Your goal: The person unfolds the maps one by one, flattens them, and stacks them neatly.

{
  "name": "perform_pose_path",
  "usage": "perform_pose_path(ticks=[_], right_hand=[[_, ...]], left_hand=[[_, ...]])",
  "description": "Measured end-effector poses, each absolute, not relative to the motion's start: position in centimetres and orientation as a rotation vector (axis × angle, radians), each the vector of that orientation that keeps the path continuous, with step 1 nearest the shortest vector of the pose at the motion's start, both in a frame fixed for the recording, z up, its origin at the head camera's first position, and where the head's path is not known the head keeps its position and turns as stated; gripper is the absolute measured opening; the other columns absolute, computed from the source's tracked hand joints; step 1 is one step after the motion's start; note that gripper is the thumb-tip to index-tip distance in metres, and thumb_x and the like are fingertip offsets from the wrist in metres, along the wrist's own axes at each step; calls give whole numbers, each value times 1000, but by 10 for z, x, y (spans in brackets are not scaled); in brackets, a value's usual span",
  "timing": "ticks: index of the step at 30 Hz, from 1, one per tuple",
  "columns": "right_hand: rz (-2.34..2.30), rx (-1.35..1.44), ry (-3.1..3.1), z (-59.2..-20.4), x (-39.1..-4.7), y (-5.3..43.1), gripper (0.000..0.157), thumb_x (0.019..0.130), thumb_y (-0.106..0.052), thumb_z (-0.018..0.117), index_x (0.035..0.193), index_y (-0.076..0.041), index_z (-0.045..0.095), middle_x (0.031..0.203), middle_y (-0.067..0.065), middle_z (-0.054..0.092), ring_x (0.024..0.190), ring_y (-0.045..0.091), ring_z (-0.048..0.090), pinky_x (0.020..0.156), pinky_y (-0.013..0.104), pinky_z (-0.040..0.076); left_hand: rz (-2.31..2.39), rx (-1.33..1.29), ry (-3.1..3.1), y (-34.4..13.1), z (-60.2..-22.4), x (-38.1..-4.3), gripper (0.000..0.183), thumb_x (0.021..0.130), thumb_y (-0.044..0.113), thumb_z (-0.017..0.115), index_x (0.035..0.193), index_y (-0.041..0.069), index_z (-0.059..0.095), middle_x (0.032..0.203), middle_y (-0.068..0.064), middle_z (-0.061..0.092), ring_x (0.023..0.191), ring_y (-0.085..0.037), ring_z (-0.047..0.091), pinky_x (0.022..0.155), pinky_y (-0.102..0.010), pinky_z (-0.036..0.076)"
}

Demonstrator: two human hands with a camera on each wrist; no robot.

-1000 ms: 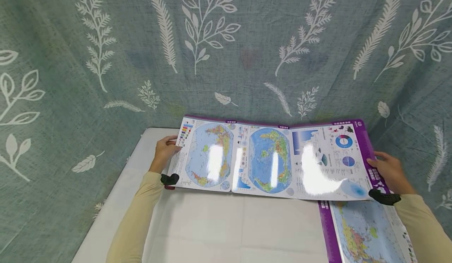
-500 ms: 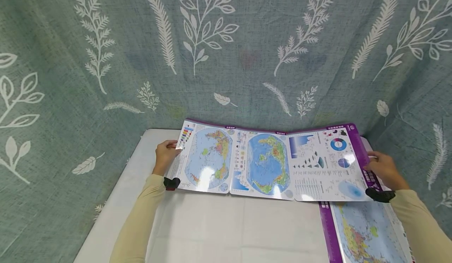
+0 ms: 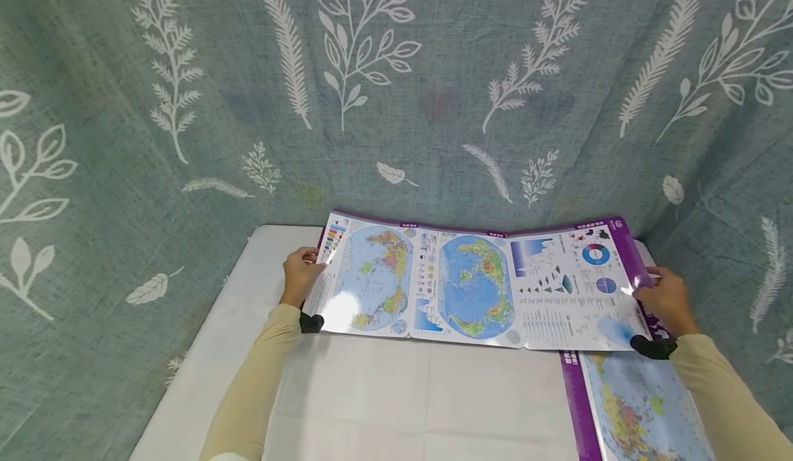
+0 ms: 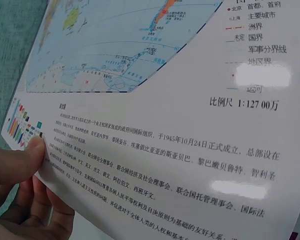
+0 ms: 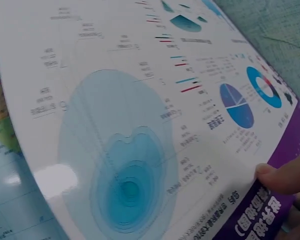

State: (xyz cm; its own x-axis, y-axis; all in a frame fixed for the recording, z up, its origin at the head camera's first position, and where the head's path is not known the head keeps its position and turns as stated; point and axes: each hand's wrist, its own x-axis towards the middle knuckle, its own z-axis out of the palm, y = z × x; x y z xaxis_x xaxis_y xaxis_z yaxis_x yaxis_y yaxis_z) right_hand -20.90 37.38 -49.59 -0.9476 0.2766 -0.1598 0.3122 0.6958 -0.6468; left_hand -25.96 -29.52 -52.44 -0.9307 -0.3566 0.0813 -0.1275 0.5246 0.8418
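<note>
A glossy folding world map [image 3: 471,285] is spread in three panels, upside down in the head view, with a purple strip along its right end. My left hand [image 3: 301,274] pinches its left edge, thumb on the printed face and fingers behind. At the purple end, my right hand [image 3: 668,301] grips the sheet the same way. The left wrist view shows the left thumb [image 4: 27,157] beside small printed flags and Chinese text. In the right wrist view the right thumb [image 5: 280,175] presses near the purple border, above a blue diagram.
Another purple-edged map [image 3: 638,406] lies at the table's right, partly under the held one and the right forearm. The table has a white cover [image 3: 421,399]. A green leaf-patterned curtain [image 3: 396,103] hangs close behind and along the sides.
My left hand has shifted right with the map's left edge. The right hand has come slightly left, so the held map spans less width. Glare on the panels has shrunk.
</note>
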Motion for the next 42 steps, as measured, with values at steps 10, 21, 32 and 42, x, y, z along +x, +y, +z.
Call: perform_pose_path(ticks=[10,21,32,42], right_hand=[[-997,501,2878,-511,-208,364,79,77,2,53,143,14,10,122,45,36,102,59,44,83,70,39],[-983,345,3078,-537,-208,363,68,72,8,57,131,25,26,115,46,36,101,58,41,88,69,36],[-1010,415,3022,-541,-200,358,58,78,8,55,129,22,32,115,41,39,100,54,41,90,69,35],[-1007,397,2998,-552,-194,360,51,84,5,48,130,20,35,117,40,41,103,53,45,89,66,38]], left_hand=[[-1372,436,-2544,-291,-528,-260,34,82,-5,67,114,-10,58,100,-25,59,88,-31,56,76,-35,48],[-1359,491,-2591,-287,-535,-256,29,86,0,65,113,-8,60,103,-24,58,91,-29,53,79,-37,48],[-1328,502,-2746,-284,-536,-249,38,84,0,63,122,-5,57,110,-25,59,93,-32,57,82,-42,50],[-1214,536,-2822,-285,-543,-253,38,83,0,59,120,-7,58,113,-26,58,96,-37,57,86,-47,50]])
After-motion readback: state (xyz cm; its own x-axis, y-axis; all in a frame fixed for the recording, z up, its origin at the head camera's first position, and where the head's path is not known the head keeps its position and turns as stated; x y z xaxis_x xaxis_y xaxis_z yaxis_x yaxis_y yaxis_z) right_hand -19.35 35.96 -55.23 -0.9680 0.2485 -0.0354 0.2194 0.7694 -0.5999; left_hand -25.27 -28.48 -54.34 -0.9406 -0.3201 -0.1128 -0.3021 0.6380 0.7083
